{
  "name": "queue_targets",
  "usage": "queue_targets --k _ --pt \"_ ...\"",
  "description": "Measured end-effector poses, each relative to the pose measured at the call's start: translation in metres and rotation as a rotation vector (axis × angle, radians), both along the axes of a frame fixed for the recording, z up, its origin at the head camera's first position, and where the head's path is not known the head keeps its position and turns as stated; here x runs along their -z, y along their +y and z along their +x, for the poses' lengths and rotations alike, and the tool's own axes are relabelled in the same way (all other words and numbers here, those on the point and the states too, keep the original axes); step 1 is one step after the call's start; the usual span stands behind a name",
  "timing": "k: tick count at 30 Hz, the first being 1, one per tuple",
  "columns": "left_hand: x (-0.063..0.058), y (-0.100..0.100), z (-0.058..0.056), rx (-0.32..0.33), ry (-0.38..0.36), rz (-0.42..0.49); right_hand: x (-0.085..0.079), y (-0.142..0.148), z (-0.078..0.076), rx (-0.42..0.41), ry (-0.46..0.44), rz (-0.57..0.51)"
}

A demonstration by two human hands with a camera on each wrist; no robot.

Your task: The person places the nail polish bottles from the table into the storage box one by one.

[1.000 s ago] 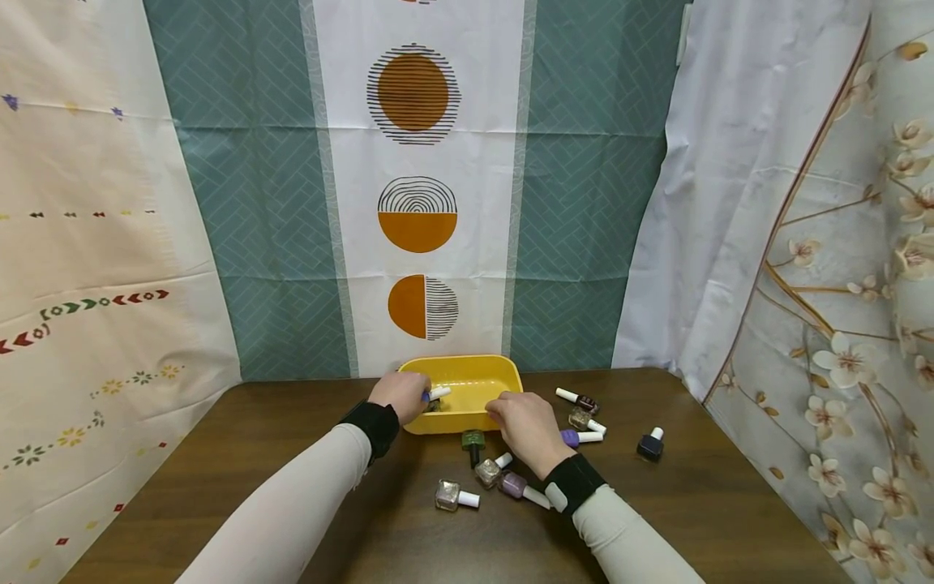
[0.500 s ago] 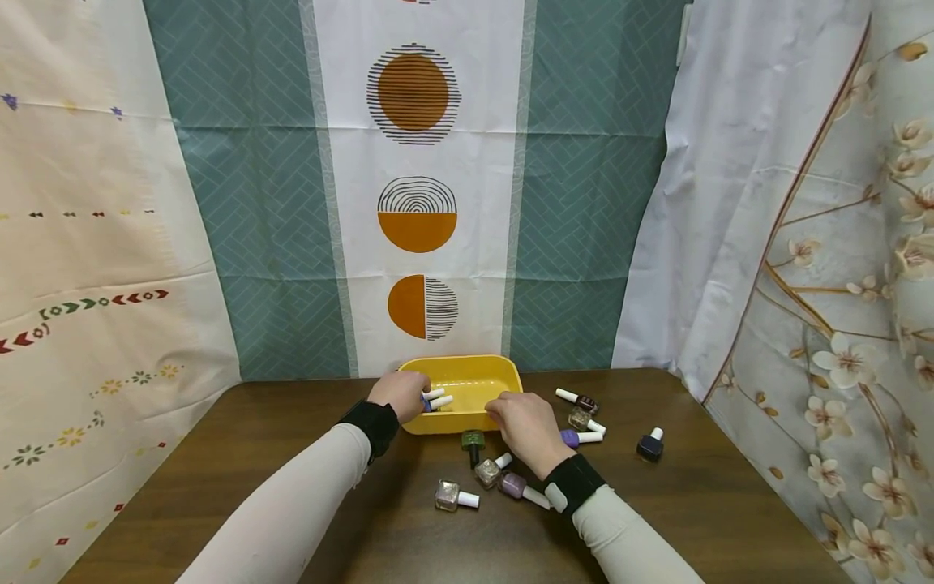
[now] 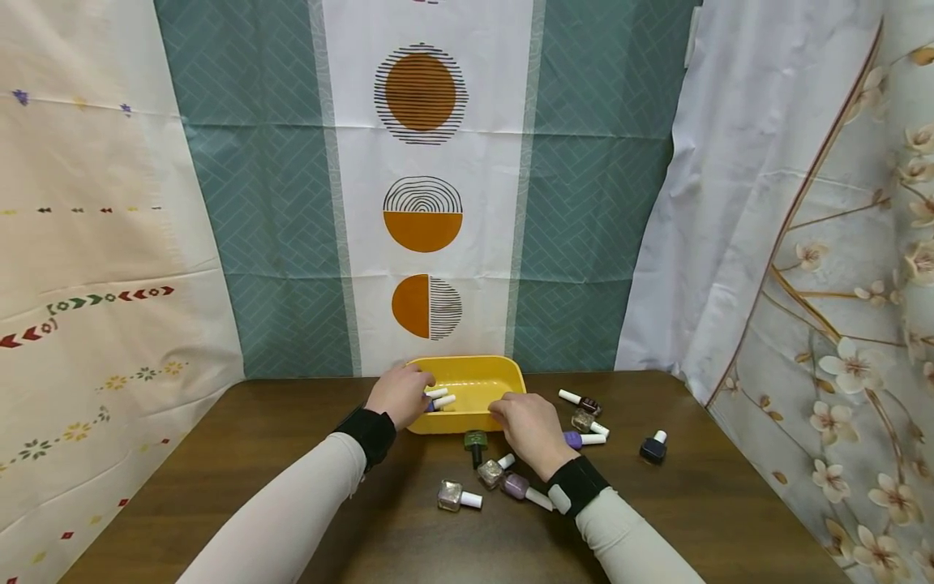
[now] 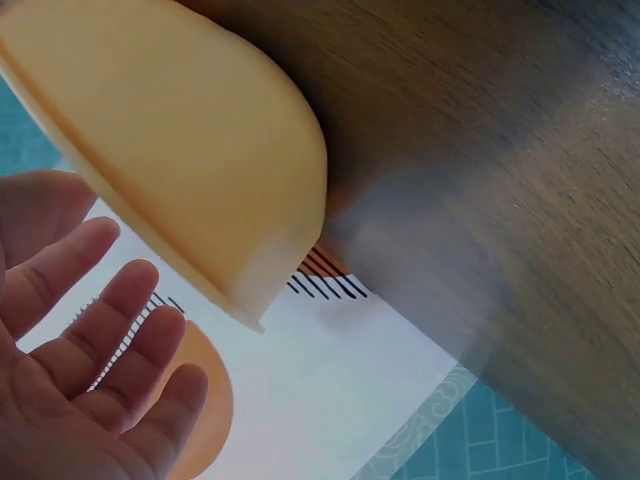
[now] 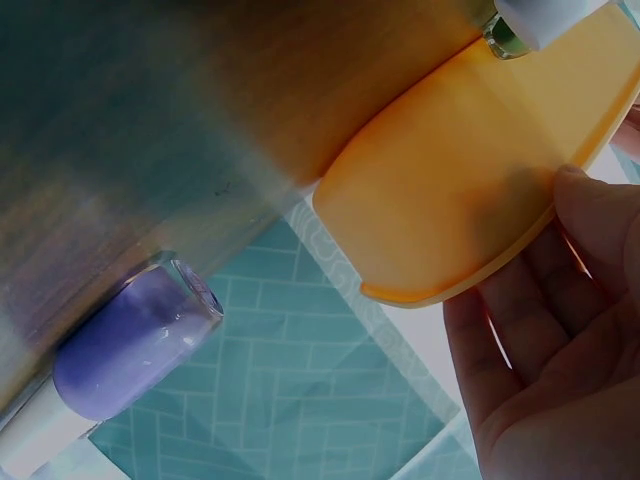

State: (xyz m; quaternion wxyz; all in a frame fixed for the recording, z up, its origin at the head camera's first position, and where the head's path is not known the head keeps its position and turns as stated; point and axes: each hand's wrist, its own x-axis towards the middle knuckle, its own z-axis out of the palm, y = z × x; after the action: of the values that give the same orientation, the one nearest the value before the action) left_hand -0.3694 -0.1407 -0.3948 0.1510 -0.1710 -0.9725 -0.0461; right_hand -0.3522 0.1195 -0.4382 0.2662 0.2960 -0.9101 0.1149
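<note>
A yellow plastic tray (image 3: 474, 421) stands at the back of the table. My left hand (image 3: 397, 396) is over its left end, fingers loosely bent and holding nothing; in the left wrist view the fingertips (image 4: 185, 385) are just off the rim. Beside that hand, nail polish bottles with white caps (image 3: 443, 401) lie in the tray, their bodies partly hidden by the hand. At the front right corner, my right hand (image 3: 531, 430) pinches the tray's rim between thumb and fingers. A purple nail polish bottle (image 5: 135, 340) lies near that hand.
In front of the tray lie a green bottle (image 3: 476, 442), glitter bottles (image 3: 450, 495) and a mauve bottle (image 3: 515, 486). To the right are a dark red bottle (image 3: 589, 405), another glitter bottle (image 3: 583, 419) and a navy bottle (image 3: 653, 450). A patterned curtain (image 3: 292, 308) hangs behind the table.
My left hand has let go of a nail polish bottle, now lying in the tray, and its fingers have loosened and lifted slightly. My right hand has stayed on the rim.
</note>
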Motion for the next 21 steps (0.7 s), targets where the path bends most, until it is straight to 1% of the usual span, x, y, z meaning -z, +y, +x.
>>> queue_targets --k 3,7,11,16,21 --pt "-0.002 0.000 0.005 0.012 0.019 0.004 0.000 0.000 0.001 -0.003 0.003 -0.006" --pt "-0.001 -0.004 0.009 0.039 0.068 0.002 0.001 -0.001 0.001 -0.015 0.035 -0.013" --pt "-0.003 -0.006 0.017 0.066 0.110 0.023 0.001 -0.001 0.001 -0.021 0.050 -0.017" --pt "-0.003 -0.010 0.027 0.100 0.133 0.050 0.000 -0.001 0.002 -0.021 0.047 -0.030" --pt "0.001 -0.015 0.031 0.123 0.153 0.053 0.000 -0.001 0.002 -0.017 0.034 -0.027"
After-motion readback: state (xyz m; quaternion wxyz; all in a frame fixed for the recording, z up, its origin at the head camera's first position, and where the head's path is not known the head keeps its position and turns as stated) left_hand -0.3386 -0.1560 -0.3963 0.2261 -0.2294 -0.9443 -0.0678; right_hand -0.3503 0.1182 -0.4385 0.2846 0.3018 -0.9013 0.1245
